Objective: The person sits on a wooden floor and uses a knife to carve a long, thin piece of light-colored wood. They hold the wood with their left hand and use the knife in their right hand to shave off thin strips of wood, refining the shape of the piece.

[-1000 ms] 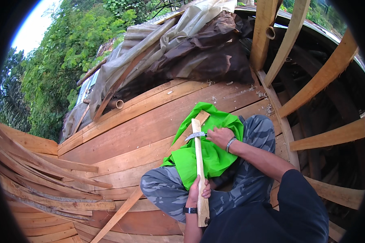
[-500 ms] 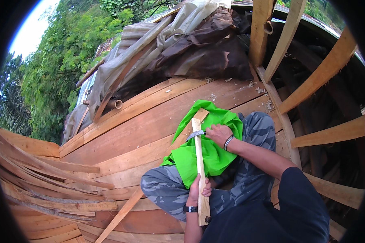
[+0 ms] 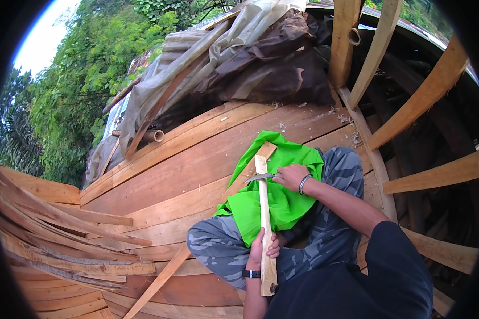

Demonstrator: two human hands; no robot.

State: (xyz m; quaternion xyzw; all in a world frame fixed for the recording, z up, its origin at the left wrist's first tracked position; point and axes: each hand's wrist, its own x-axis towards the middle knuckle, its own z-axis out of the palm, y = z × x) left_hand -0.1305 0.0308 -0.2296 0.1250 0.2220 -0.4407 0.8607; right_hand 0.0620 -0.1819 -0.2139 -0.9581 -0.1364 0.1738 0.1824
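A long pale stick of wood (image 3: 265, 210) slants up my lap, its thicker lower end near my shirt. My left hand (image 3: 262, 251) is wrapped round its lower part. My right hand (image 3: 291, 177) is closed on the handle of a knife (image 3: 259, 177) with a slightly curved blade, which lies across the stick near its upper end. Most of the handle is hidden by my fingers. Bright green cloth (image 3: 298, 204) is spread over my lap beneath the stick. Another wooden board (image 3: 267, 151) pokes out past the stick's far end, lying on the cloth.
I sit cross-legged on curved reddish planking (image 3: 181, 175). Upright wooden ribs (image 3: 423, 103) stand along the right. A stack of bent wooden strips (image 3: 80, 260) lies at left. Tarps (image 3: 261, 74) cover a heap at the back; wood shavings (image 3: 355, 139) are scattered nearby.
The knife blade has turned to a flatter angle across the stick, and my right hand has shifted slightly. My left hand keeps its hold. The whole view has moved a little.
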